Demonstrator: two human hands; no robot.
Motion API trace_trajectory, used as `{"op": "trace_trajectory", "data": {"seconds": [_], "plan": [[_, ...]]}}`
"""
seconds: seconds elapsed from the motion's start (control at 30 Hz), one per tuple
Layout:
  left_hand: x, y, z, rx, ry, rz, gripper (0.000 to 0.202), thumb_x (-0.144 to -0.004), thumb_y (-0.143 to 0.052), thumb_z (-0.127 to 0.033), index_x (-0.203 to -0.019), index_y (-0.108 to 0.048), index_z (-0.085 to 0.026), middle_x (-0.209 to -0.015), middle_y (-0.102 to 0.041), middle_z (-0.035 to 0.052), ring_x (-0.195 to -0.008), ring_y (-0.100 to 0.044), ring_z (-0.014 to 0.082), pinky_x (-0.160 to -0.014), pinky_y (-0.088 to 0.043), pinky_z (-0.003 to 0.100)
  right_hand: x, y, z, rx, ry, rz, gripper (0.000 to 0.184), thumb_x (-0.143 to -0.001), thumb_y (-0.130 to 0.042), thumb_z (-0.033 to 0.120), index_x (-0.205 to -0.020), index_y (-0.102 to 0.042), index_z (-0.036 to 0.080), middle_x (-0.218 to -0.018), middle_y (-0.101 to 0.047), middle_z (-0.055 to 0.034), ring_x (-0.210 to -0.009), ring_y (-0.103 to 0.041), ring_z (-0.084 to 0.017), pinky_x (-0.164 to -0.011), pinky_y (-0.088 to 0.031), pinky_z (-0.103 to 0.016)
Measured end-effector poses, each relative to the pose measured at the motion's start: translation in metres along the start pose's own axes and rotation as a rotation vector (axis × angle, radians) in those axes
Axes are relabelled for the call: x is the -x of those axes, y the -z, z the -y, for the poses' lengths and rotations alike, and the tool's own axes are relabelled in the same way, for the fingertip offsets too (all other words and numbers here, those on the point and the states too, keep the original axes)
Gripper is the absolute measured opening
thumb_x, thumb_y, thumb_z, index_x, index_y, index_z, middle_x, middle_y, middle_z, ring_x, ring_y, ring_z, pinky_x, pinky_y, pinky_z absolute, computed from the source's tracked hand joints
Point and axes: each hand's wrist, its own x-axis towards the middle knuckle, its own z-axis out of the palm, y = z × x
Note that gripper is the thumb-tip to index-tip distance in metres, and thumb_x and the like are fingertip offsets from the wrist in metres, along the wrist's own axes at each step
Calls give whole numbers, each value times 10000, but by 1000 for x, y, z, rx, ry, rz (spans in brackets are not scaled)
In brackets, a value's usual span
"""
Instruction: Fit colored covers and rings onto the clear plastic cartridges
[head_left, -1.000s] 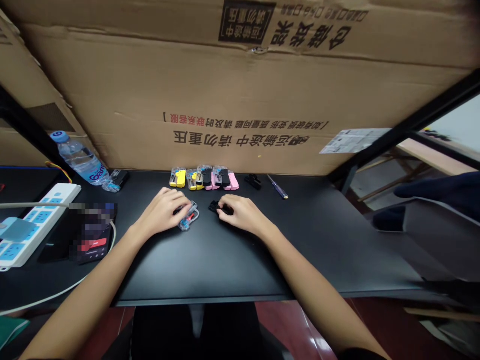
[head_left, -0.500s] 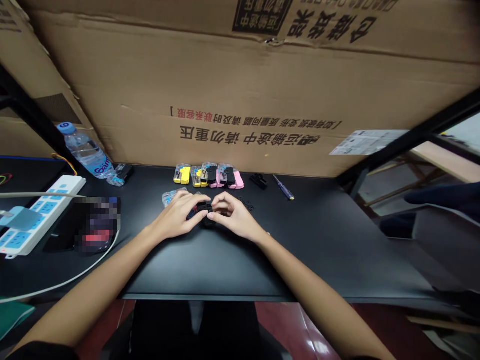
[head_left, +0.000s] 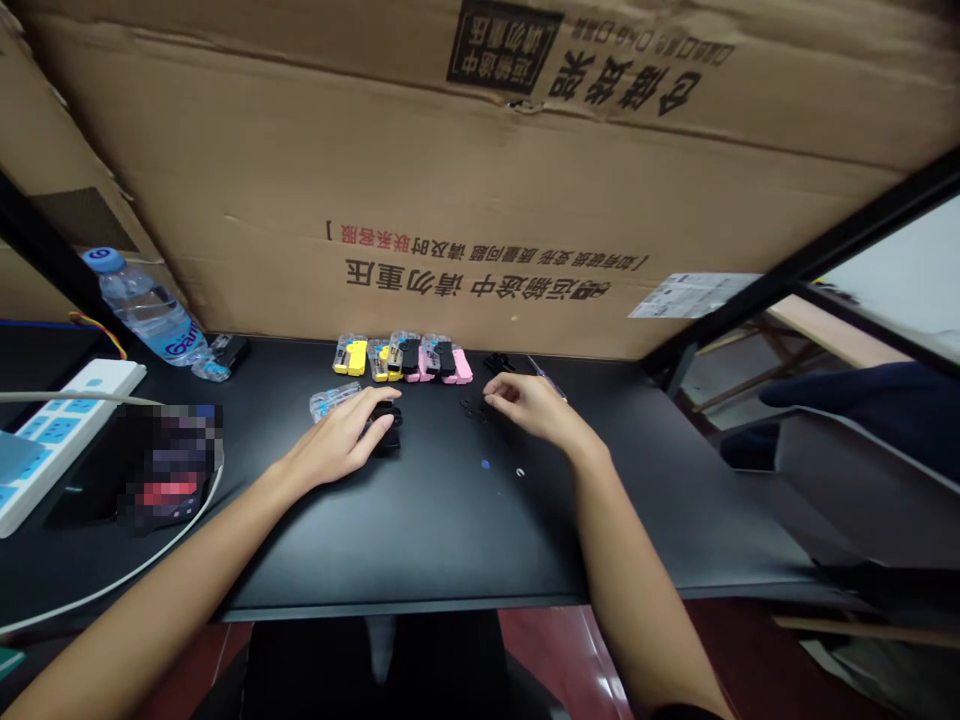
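Note:
My left hand (head_left: pixel 341 437) is closed around a small black plastic piece (head_left: pixel 388 432) on the dark table, thumb on its near side and fingers over the top. Part of the piece is hidden by the hand. My right hand (head_left: pixel 529 405) has thumb and forefinger pinched together beside several tiny black parts (head_left: pixel 471 408). What sits between those fingertips, if anything, is too small to tell. Nearer the front lie a small blue disc (head_left: pixel 485 464) and a little white ring (head_left: pixel 520 472). A clear plastic packet (head_left: pixel 330 400) is just behind my left hand.
Several clear-and-coloured cases, one of them yellow (head_left: pixel 350 355), line the cardboard (head_left: pixel 480 180) at the back. Black clips (head_left: pixel 496 362) and a screwdriver (head_left: pixel 546 374) lie behind my right hand. To the left are a water bottle (head_left: pixel 150 310), a power strip (head_left: pixel 71 420) and a white cable (head_left: pixel 161 575).
My right hand has left the black piece and moved right to the tiny black parts. My left hand stays on the piece. The whole view has shifted slightly.

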Motion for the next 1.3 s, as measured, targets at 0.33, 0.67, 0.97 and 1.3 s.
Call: {"op": "trace_trajectory", "data": {"seconds": [0.33,0.67,0.97,1.3], "plan": [[0,-3,4,82,40,4,446,-1100,-578,-380,-1512,-466,-252,-1289,-760,87,-850,-755,181,-878,-617,380,-6,-19,-11,218,146,91,157,-921,-775,379,-929,-829,232,-1050,-773,-111,-1067,-676,-301,-1007,-526,-465],[-2,-1,1,70,-43,31,245,-1102,-570,-355,-1297,-638,-224,-1286,-757,97,-932,-745,201,-917,-614,404,-1,-41,16,233,239,95,155,-972,-703,232,-1013,-852,231,-1060,-790,-114,-1019,-700,-308,-952,-563,-466],[-3,-2,1,85,-5,22,229,-1085,-593,-372,-1242,-662,-221,-1245,-778,84,-899,-750,194,-887,-605,368,7,-78,53,287,340,100,232,-1066,-592,217,-1137,-812,199,-1094,-746,-133,-993,-738,-274,-909,-595,-403],[-5,-4,-2,18,-19,-22,260,-1108,-528,-364,-967,-666,-195,-928,-724,52,-826,-675,191,-793,-521,321,8,-91,64,33,347,-93,206,-1038,-590,228,-1107,-783,213,-1024,-775,-107,-887,-724,-245,-845,-605,-396]]}}
